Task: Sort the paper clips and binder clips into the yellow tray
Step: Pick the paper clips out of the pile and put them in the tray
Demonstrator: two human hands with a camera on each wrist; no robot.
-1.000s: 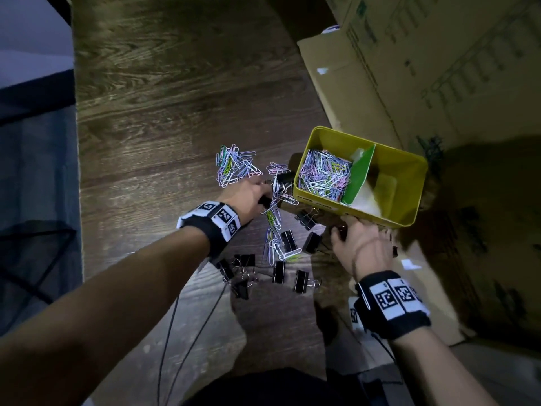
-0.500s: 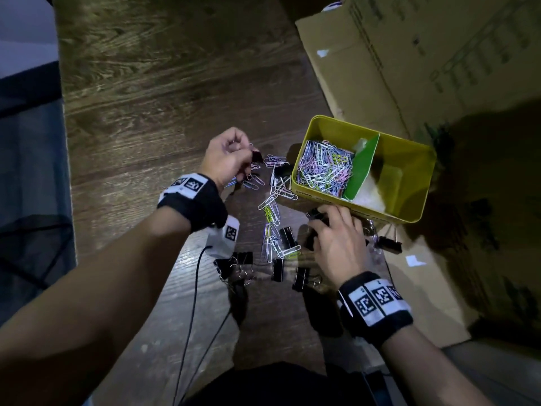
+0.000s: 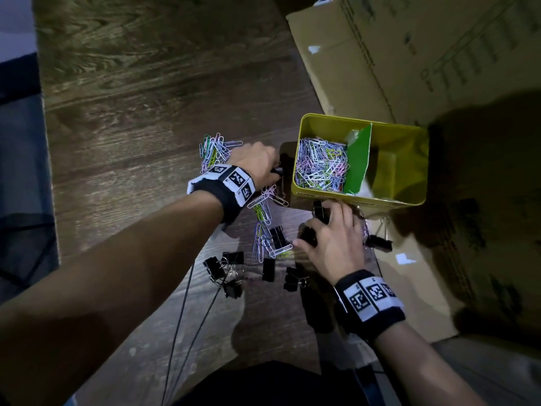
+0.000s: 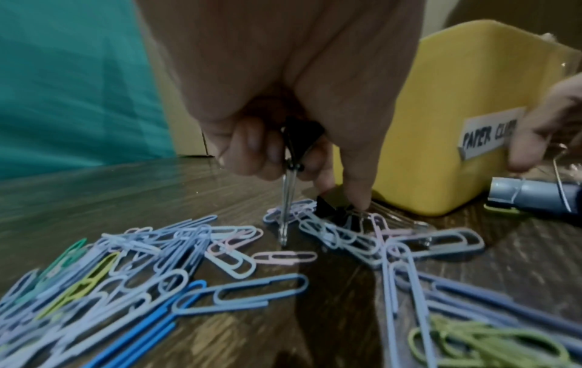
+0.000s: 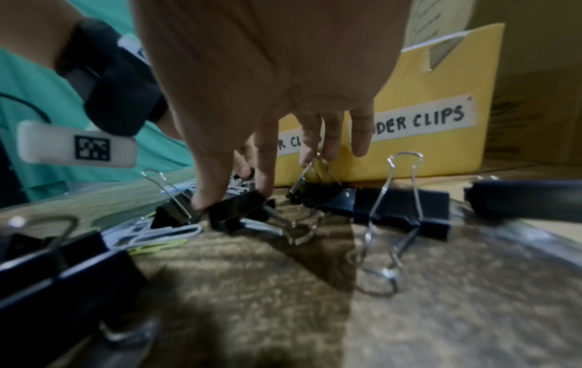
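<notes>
**A:** Where is the yellow tray [image 3: 415,171] now?

**B:** I see it at the right edge of the wooden floor [image 3: 146,112], partly on the flat cardboard [image 3: 409,54]. A green divider [image 3: 358,159] splits it. The left compartment holds coloured paper clips [image 3: 320,165]; in the right one I cannot tell any clip.

**A:** And my hands?

**B:** The left hand [image 3: 257,164] is just beside the tray's left wall. Its fingers are curled around a small black binder clip [image 4: 300,139], the wire handles hanging down over loose paper clips [image 4: 157,261] on the floor. The right hand [image 3: 333,238] is near the tray's front wall; thumb and index finger pinch a black binder clip [image 5: 236,206] that lies on the floor.

**A:** Is there room to move?

**B:** Little. Other binder clips [image 3: 231,268] lie scattered on the floor below both hands. One more clip [image 3: 379,241] sits on the cardboard edge, right of the right hand. The far floor is open.
</notes>
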